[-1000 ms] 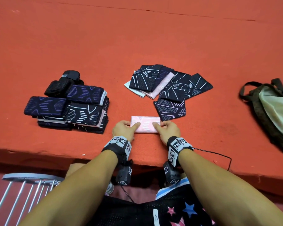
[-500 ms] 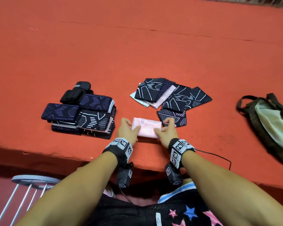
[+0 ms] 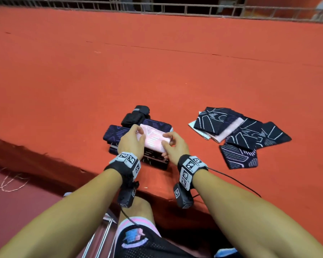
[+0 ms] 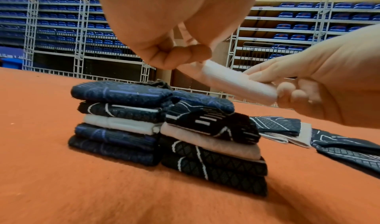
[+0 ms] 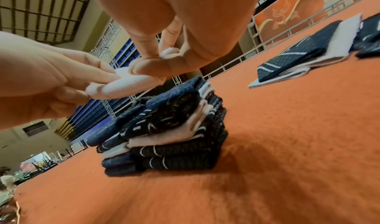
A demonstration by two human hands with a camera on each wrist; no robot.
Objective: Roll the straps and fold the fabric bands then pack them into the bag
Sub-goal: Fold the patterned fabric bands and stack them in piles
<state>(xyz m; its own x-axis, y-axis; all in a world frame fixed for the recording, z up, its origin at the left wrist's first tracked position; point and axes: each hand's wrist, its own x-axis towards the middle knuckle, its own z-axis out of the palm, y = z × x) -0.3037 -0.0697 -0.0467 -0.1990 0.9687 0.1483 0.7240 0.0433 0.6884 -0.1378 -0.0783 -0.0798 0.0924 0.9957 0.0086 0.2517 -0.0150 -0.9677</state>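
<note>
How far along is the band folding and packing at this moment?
Done: two stacks of folded bands and rolled straps. In hand: left hand and right hand hold a folded pink band above them. Left: the flat bands, then packing.

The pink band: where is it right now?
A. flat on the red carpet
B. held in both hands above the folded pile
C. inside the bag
B: the left hand and right hand each pinch an end of the pink band, which is above the folded pile without touching it.
</note>
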